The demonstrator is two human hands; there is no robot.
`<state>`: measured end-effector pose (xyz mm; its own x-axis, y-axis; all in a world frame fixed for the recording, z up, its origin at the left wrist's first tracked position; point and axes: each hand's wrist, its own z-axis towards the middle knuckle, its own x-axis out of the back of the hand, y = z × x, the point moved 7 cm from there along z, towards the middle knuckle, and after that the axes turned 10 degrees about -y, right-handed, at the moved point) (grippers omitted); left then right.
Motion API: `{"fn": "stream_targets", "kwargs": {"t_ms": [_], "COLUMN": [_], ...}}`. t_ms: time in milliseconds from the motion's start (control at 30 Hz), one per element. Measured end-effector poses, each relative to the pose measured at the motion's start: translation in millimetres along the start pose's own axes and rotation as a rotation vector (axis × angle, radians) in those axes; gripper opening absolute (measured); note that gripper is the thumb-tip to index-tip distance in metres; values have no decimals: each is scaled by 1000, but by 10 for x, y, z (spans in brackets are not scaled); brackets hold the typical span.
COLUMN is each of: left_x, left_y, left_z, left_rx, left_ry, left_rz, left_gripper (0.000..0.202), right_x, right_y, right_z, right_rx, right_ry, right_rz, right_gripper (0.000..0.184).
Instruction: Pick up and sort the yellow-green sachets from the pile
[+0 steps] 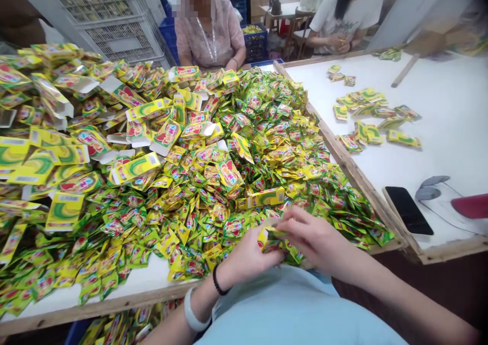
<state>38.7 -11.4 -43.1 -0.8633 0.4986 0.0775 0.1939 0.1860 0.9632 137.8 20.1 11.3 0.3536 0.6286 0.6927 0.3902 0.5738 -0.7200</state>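
Note:
Close to my body, at the table's near edge, my left hand (253,253) is closed around a small yellow candy box (263,238), mostly hidden by the fingers. My right hand (310,235) meets it from the right, fingers pinched on a small green-and-yellow candy packet (277,231) at the box's top; its edges are blurred. Just beyond both hands spreads a heap of green and yellow candy packets (267,151). A yellow box (267,197) lies on the heap ahead of my hands. Many more boxes (135,168), some with open white flaps, are piled to the left.
A wooden strip (343,167) divides the heap from the white table (450,131) at right, which bears several filled-looking boxes (366,131), a phone (408,210) and sunglasses (432,187). Two people (209,34) sit across. Crates (118,37) stand at back left.

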Motion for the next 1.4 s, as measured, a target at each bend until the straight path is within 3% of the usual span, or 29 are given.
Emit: {"fn": "stream_targets", "kwargs": {"t_ms": [100,267,467,533,667,767,900,967,1067,1167,1233,1267,1300,1400], "left_x": [-27,-52,-59,-67,-45,-52,-115,-135,15,401,601,662,699,745], "left_y": [-52,-79,-18,-20,-64,-43,10,24,23,-37,-144,-208,-268,-370], "left_z": [-35,-57,-52,-43,-67,-94,-65,-33,-7,-56,-68,-51,-22,55], "left_rx": [7,29,41,28,61,74,48,16,-72,-112,-60,-26,2,56], "left_ry": [-3,18,46,6,-38,-66,-130,-158,-53,280,417,436,432,413], "left_rz": [43,58,243,207,154,192,93,66,214,581,834,939,1025,1185], "left_gripper": [28,38,31,34,33,33,52,70,82,54,42,41,41,35], "right_x": [-54,63,-118,-110,20,-53,-332,-333,18,707,948,926,804,66], "right_y": [7,99,-25,-41,88,74,18,38,222,568,702,733,748,729], "right_z": [-43,-7,10,-7,-72,-111,-117,-127,-207,-452,-568,-518,-395,38], "right_rx": [-55,-48,-3,-10,-63,40,48,35,20,-217,-392,-395,-332,-45], "right_ry": [-133,-74,-201,-229,-110,-91,-268,-270,-50,480,710,696,591,73], "right_rz": [-66,148,-125,-76,233,233,277,255,63,-348,-614,-683,-701,-582], "right_gripper": [23,15,22,22,24,19,26,23,21,19,34,40,42,36]}}
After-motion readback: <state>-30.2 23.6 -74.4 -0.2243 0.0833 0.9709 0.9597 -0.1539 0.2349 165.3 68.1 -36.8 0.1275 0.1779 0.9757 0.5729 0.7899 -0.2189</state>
